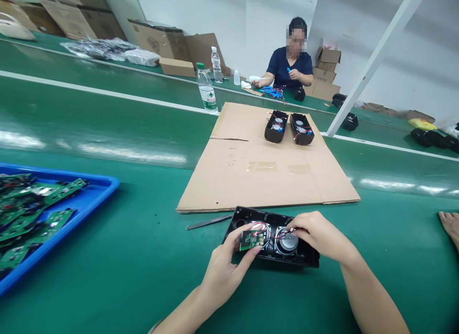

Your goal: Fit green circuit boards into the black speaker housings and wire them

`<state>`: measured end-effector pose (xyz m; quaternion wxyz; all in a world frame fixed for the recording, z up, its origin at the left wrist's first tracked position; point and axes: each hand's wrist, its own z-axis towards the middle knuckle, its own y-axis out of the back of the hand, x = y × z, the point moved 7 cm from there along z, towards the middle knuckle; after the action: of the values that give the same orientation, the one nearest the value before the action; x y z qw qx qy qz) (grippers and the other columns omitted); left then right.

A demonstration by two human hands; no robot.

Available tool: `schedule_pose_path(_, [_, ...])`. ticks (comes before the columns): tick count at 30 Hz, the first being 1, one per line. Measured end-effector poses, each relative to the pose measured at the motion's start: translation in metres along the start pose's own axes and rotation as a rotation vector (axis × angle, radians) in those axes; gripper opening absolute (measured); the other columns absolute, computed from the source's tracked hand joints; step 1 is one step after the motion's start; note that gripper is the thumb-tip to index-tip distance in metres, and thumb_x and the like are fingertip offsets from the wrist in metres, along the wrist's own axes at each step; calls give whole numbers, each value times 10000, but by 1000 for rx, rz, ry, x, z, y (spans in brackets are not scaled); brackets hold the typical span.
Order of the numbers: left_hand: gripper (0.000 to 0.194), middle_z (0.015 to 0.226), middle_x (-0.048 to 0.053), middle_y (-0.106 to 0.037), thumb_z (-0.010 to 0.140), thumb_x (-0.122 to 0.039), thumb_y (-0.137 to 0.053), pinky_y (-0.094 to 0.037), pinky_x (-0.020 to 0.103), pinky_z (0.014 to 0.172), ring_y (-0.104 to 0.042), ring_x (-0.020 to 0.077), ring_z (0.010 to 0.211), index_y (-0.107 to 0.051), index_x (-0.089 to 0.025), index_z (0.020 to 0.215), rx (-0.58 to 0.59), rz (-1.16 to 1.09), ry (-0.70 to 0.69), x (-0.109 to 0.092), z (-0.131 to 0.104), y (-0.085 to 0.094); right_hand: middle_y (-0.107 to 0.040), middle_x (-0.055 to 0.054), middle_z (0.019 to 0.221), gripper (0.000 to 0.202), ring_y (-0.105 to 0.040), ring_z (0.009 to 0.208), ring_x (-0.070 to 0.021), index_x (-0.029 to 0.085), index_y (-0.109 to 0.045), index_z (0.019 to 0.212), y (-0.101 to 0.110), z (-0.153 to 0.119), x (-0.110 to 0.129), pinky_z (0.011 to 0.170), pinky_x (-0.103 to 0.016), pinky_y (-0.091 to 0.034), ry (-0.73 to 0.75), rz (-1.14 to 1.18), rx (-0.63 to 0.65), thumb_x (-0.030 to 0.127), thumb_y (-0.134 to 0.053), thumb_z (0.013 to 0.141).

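Left hand (225, 267) pinching a green board (249, 240), right hand (324, 236) pinching thin wires (278, 237), both over a black box (309, 258) with two speakers (287, 244), on a green table (143, 276)

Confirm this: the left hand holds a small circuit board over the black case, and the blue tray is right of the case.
The side is wrong: in the head view, the blue tray is left of the black case. The rest stands.

1 head-worn camera looks forward and down across the near workbench (143, 257).
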<state>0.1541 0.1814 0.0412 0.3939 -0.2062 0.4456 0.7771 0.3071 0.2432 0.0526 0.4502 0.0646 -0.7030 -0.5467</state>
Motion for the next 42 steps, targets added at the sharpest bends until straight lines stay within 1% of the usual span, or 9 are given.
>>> schedule_pose_path(4, [364, 938, -36, -599, 770, -228, -491, -448, -17, 669, -576, -32, 806, -379, -184, 1114, 1, 80, -41, -4, 1, 1, -598, 38, 939, 244, -538, 865, -27, 140, -654, 959, 6, 7, -3, 782, -107, -391, 45, 102, -90, 92, -463, 815])
schedule_pose_path(9, [387, 979, -70, -584, 764, -189, -496, -433, -26, 727, -567, -48, 846, -375, -218, 1131, -42, 221, -154, -15, 5, 5, -604, 2, 849, 177, -561, 783, -46, 113, -610, 907, -12, 13, -2, 715, -132, -426, -28, 476, 65, 202, -481, 825])
schedule_pose_path(12, [351, 965, -59, -594, 784, -218, -470, -438, -10, 747, -571, -28, 853, -397, -186, 1126, 9, 144, -66, -7, 3, 1, -594, -24, 804, 167, -554, 742, -60, 82, -544, 914, -22, 15, -4, 675, -146, -435, -143, 586, 43, 184, -498, 790])
schedule_pose_path(17, [351, 986, -39, -591, 794, -361, -438, -431, -18, 663, -572, -27, 851, -488, -170, 1084, 107, -42, 247, 20, -7, -8, -588, 3, 838, 156, -548, 752, -53, 119, -584, 901, -24, 20, 3, 702, -153, -440, -83, 496, -145, 167, -483, 792])
schedule_pose_path(20, [325, 982, -48, -590, 783, -355, -458, -439, -8, 763, -566, -31, 881, -507, -178, 1052, 75, -88, 263, 22, -8, -6, -599, -36, 873, 215, -570, 820, -85, 95, -576, 944, -25, 21, -3, 745, -172, -462, -113, 660, -221, 227, -522, 782])
schedule_pose_path(24, [306, 933, -65, -602, 773, -350, -478, -431, -31, 714, -574, -42, 808, -511, -190, 1031, 68, -93, 296, 23, -7, -7, -582, -73, 817, 248, -551, 730, -96, 64, -544, 854, -33, 21, -10, 686, -201, -462, -166, 906, -173, 281, -568, 738])
schedule_pose_path(30, [412, 955, 0, -589, 761, -425, -458, -467, 19, 733, -580, -2, 832, -487, -139, 1056, 72, -197, 447, 30, -10, -9, -590, -12, 842, 169, -532, 745, -74, 108, -614, 898, -34, 21, 1, 680, -184, -427, -169, 587, -116, 188, -531, 774])
schedule_pose_path(35, [469, 928, 16, -593, 744, -481, -453, -470, 27, 691, -585, 16, 813, -495, -122, 1042, 91, -251, 554, 34, -15, -10, -577, 43, 795, 70, -501, 761, -80, 140, -586, 824, -31, 15, 18, 708, -233, -387, 58, 161, -330, 135, -528, 785])
schedule_pose_path(42, [240, 823, -20, -610, 792, -225, -446, -433, -21, 704, -578, -27, 754, -562, -97, 960, -36, 11, 101, 6, -4, 0, -510, -9, 757, 61, -400, 730, -111, 103, -517, 827, -30, 8, 37, 669, -257, -309, 281, -115, -500, 134, -465, 837])
